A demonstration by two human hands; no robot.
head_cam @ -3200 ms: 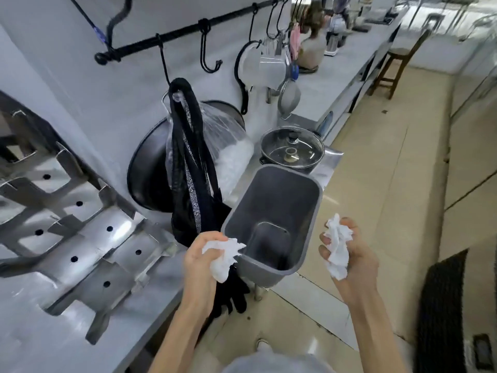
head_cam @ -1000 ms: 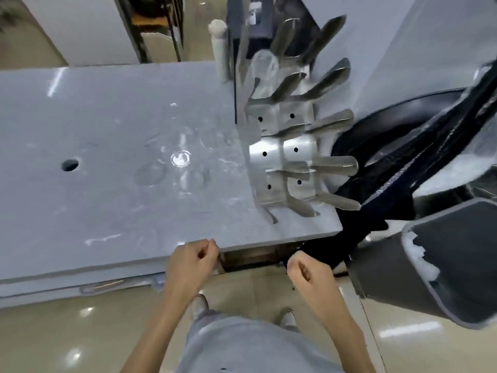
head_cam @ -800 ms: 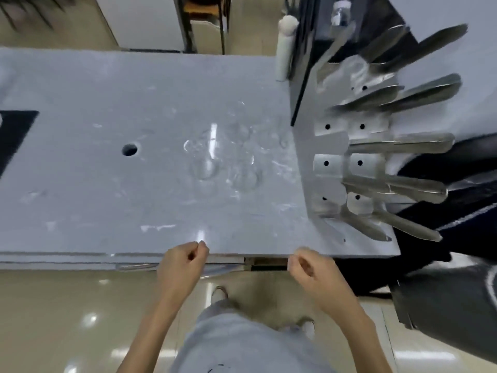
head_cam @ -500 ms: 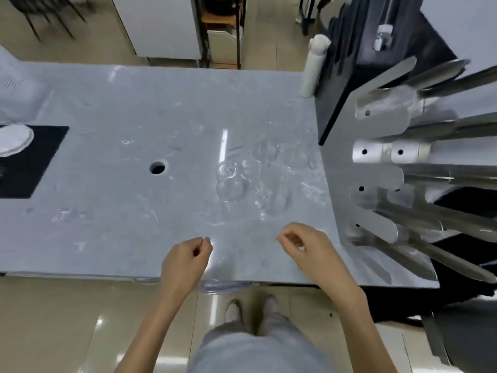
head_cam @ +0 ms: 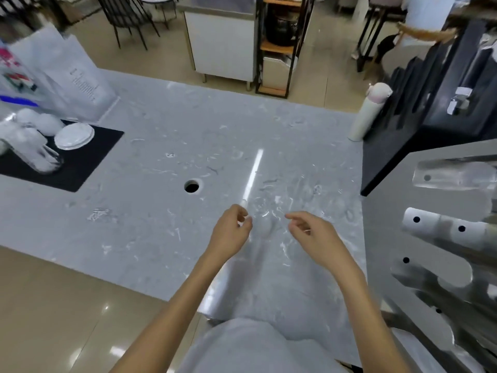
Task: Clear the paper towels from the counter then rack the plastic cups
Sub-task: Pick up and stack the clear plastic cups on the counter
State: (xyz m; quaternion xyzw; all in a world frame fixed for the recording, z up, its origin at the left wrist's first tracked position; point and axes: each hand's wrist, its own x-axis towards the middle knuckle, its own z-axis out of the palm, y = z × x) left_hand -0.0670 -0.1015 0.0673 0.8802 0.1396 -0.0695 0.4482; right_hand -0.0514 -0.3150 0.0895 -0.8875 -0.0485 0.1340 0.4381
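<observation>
**Towels gone, hands moved on to the cups**

Three seconds earlier each hand had gripped a wad of paper towel over a grey bin; by this moment both were empty, and the person had turned back and reached in over the counter. The left hand hung loosely curled, thumb near fingertips, holding nothing. The right hand was half open, fingers bent and pointing forward, also holding nothing.

Just ahead of and between the two hands stood a clear cup, apart from both. Further cups seemed to stand ahead of the right hand, though clear plastic on mottled stone made their number hard to tell. No paper towel showed on the counter, so the clearing step looked finished and the racking had not yet begun.

To the right of the right hand rose the rack, its metal prongs bare in view. Beyond the left hand lay a round hole in the counter; far off to its left, a black mat.
</observation>
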